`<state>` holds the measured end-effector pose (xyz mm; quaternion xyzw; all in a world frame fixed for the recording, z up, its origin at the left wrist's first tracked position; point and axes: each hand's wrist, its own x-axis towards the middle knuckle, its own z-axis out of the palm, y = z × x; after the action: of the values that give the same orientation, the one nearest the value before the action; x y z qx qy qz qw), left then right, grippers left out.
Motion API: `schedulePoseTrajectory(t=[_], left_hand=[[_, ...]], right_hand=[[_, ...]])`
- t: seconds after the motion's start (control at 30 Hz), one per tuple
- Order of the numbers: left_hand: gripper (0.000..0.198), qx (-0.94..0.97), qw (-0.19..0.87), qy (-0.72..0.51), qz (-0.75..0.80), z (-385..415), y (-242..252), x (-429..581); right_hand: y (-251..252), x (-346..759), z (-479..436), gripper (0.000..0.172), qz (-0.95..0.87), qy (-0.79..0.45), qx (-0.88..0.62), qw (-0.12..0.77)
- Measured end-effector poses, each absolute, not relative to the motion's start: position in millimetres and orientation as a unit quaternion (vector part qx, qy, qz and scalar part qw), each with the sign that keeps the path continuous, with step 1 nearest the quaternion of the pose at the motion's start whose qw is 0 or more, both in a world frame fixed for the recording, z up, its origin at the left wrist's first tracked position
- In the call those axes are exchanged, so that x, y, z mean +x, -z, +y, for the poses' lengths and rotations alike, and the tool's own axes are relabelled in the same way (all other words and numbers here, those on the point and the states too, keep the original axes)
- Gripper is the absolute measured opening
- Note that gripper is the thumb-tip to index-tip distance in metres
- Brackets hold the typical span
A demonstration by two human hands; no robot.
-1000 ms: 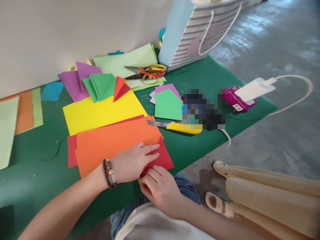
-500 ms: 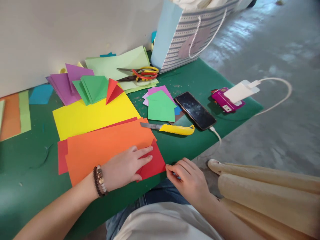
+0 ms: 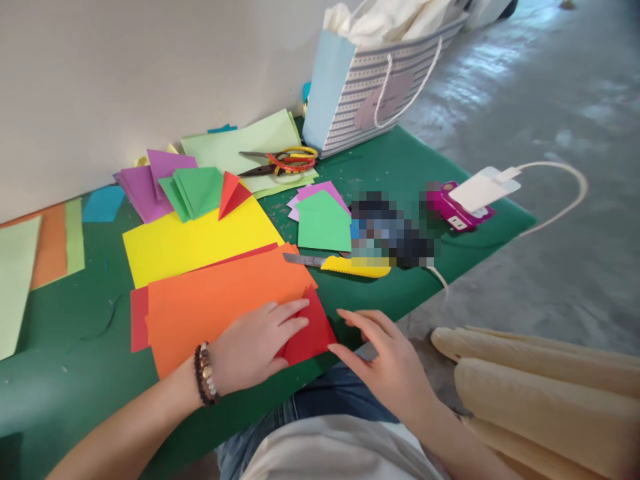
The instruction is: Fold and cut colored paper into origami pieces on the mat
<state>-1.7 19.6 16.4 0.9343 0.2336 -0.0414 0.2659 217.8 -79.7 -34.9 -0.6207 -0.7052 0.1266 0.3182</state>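
- Head view, the left hand: the left hand lies palm down with its fingers straight and a little spread, the two front fingertips on the red paper. It grips nothing; the flat press seems meant to stop the small piece sliding.
- Head view, the right hand: the right hand is half curled, with a wide gap between thumb and forefinger. The thumb tip is at the right corner of the red paper; whether it touches, I cannot tell. The hand probably sits there to work that edge.
- Head view, the red paper: it lies at the near edge of the table, overlapping the right end of the orange paper, which likely serves as a smooth base. It is thin and matte, with a pointed far corner.
- Head view, farther: the flat yellow paper bears part of the crisply creased green folded papers and a red folded piece, with purple folded papers on the left; similar shapes seem grouped by colour.
- Head view, right of the papers: the cutter, a metal blade in ridged yellow plastic, lies beside the orange paper, perhaps for easy reach. Farther off, scissors with red and yellow handles rest on pale green sheets, near a stiff striped bag.
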Motion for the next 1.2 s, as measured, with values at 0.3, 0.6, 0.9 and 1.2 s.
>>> schedulePoseTrajectory(t=[0.3,0.6,0.9,1.2], left_hand=[[0.031,0.849,0.361,-0.197,0.332,-16.4,-26.2,-3.1],[0.037,0.580,0.607,-0.255,0.479,19.8,-34.1,22.5],[0.035,0.355,0.730,-0.339,0.475,24.4,-31.4,24.7],[0.034,0.330,0.741,-0.351,0.468,24.1,-28.0,27.3]], right_hand=[[28.2,221.8,-66.7,0.005,-0.648,-0.303,-0.591,0.373],[25.0,246.2,-36.5,0.020,-0.643,-0.313,-0.422,0.557],[34.1,243.6,-21.5,0.008,-0.636,-0.268,-0.409,0.597],[33.5,248.0,-16.6,0.026,-0.614,-0.330,-0.447,0.561]])
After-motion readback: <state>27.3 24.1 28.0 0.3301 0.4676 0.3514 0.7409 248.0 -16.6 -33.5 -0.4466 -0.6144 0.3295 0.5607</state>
